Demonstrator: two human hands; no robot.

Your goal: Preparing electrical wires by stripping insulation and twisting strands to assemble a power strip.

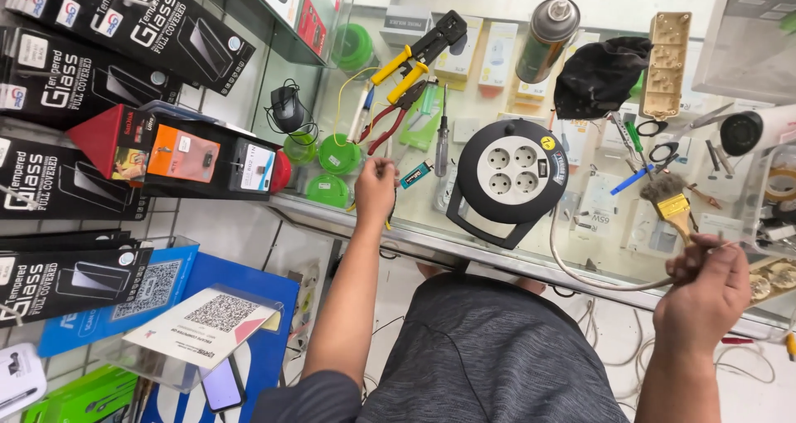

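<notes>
Left hand [376,189]: closed; its contents hidden.
Right hand [706,284]: gripping one cable [580,274] (brush [670,205] just beyond).
Reel [512,174]: four sockets.

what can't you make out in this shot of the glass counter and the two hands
- Head view: what the left hand pinches; its curled fingers cover it.
- Head view: whether the right hand grips the grey cable or the yellow-banded paintbrush; the fist hides both ends.
- Head view: the far end of the white cylinder, cut by the right edge.
- Head view: goods under the glass counter top, blurred by reflections.
</notes>
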